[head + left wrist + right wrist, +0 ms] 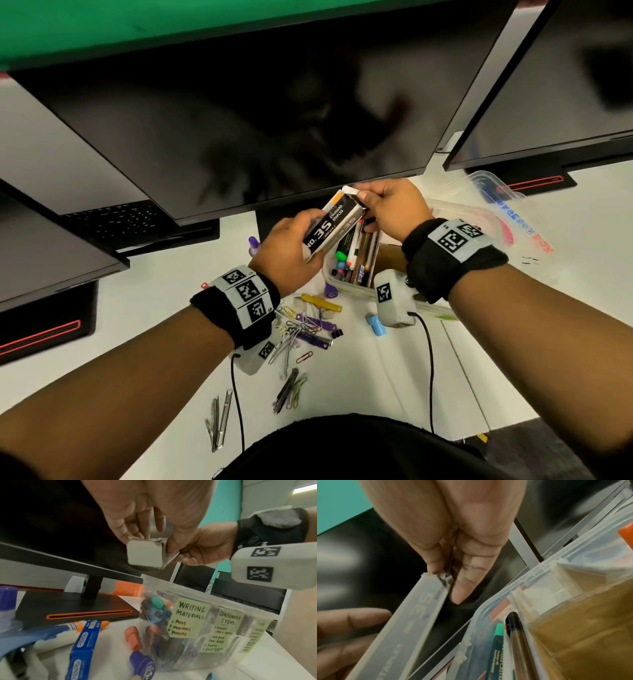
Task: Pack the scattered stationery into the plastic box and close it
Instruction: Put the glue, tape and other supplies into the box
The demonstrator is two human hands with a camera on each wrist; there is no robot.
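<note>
I have a staple box (334,224) lifted above the desk (376,373), just over the near-left corner of the plastic box (349,289). It is a long narrow carton, black and grey, printed "NO. 35" and "STANDARD STAPLES", with an orange patch near its far end and a white end flap standing open. My left hand (286,253) is wrapped around its near end, fingers curled under it. My right hand (388,209) pinches the far end at the open flap, thumb and fingers closed on the card; the torn flap edge shows in the right wrist view.

The plastic box is clear, open, and split into compartments. Pens and markers fill the left one. Yellow notes on its side wall read "WRITING MATERIALS" (190,616) and "CONSUMABLE ITEMS" (226,630); a third note is too blurred to read. Its clear lid (503,209) lies behind and to the right.

The desk is white. I count three dark monitors (239,120) around it, below a green wall (171,24).

Loose on the desk: a heap of coloured paper clips (298,329), too tangled to count, one blue sharpener (376,324), one black binder clip (337,333), one glue bottle (72,628) and two stamps, orange (133,637) and purple (142,665).
</note>
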